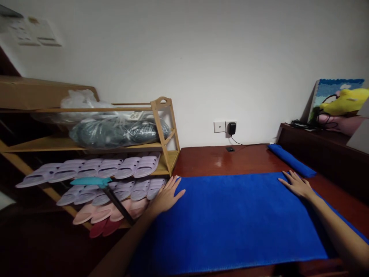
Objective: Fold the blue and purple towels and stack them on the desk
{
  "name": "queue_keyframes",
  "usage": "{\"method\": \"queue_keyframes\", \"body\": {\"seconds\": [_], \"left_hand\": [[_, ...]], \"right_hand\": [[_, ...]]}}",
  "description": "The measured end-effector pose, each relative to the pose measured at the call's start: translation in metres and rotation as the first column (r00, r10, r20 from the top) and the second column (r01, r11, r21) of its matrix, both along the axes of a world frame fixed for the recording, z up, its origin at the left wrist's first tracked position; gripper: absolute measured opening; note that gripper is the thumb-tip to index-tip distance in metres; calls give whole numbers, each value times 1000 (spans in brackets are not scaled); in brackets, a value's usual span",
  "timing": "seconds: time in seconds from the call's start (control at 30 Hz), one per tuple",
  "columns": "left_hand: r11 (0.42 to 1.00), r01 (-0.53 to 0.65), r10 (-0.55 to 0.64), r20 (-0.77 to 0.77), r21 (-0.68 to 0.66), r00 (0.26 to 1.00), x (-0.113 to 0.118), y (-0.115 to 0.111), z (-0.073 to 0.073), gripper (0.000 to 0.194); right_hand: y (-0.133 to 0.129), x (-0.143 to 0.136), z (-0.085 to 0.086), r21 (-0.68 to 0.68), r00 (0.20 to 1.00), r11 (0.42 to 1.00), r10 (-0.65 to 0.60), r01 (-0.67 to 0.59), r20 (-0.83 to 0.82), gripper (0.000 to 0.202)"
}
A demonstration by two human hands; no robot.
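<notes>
A blue cloth point(230, 219), which looks like a towel, lies spread flat on the reddish-brown wooden tabletop point(198, 159). On its far left corner rests my left hand point(167, 195), palm down with the fingers stretched out. My right hand point(297, 184) lies flat on the far right corner, its fingers spread. Neither hand grips anything. Beyond my right hand, close to the raised ledge, is a rolled or folded blue cloth point(292, 161).
At the left stands a wooden shoe rack point(162, 130) with several lilac slippers point(108, 168) and a plastic-wrapped bundle point(115, 130). A teal-topped dark pole point(119, 204) leans before it. A black plug point(231, 128) sits in the wall socket. A yellow plush toy point(347, 102) lies on the right ledge.
</notes>
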State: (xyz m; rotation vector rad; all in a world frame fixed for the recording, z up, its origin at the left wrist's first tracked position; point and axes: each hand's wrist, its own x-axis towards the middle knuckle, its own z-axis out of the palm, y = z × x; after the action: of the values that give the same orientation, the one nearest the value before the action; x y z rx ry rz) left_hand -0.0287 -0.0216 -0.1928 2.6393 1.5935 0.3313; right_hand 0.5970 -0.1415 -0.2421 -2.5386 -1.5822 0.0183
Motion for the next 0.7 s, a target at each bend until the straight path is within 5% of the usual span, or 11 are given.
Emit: {"method": "queue_keyframes", "body": {"seconds": [0.17, 0.3, 0.5, 0.7], "left_hand": [[1000, -18, 17, -35, -25, 999, 4, -5, 6, 65], [999, -33, 31, -143, -11, 989, 11, -14, 20, 61], [993, 33, -18, -130, 113, 991, 9, -22, 15, 59], [999, 38, -40, -189, -13, 981, 6, -28, 12, 62]], "right_hand": [[-1, -8, 15, 140, 997, 987, 70, -74, 38, 76], [-8, -47, 38, 281, 987, 946, 151, -159, 52, 64], [-79, -137, 43, 67, 962, 960, 272, -273, 22, 70], [-129, -160, 36, 74, 955, 952, 295, -296, 21, 68]]}}
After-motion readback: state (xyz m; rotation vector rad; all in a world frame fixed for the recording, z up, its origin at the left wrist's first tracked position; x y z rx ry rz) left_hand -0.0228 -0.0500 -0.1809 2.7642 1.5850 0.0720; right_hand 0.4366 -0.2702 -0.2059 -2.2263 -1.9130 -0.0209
